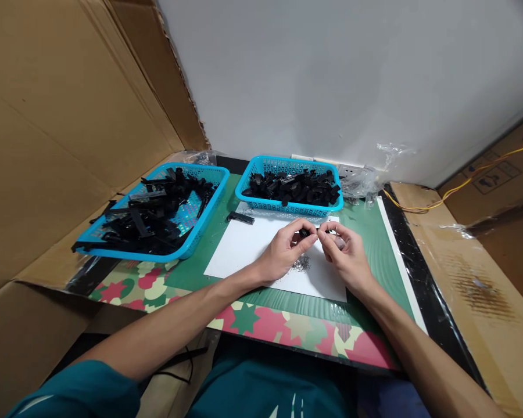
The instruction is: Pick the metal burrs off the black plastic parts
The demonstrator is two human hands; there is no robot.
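My left hand (290, 249) pinches a small black plastic part (304, 233) above a white sheet (239, 249). Close beside it, my right hand (344, 249) has thumb and forefinger pressed together at the same spot; what sits between those fingertips is too small to make out. The fingertips of both hands nearly meet. Below them on the sheet lies a loose pile of tiny metal pieces (302, 264), partly covered by my left hand. A longer black plastic piece (241, 218) rests at the sheet's far left corner.
A large blue basket (185, 249) heaped with long black parts stands at left. Behind the sheet is a smaller blue basket (292, 208) full of black parts. Clear plastic bags (359, 184) lie at back right. Cardboard (70, 116) walls the left side; yellow cable (444, 200) runs at right.
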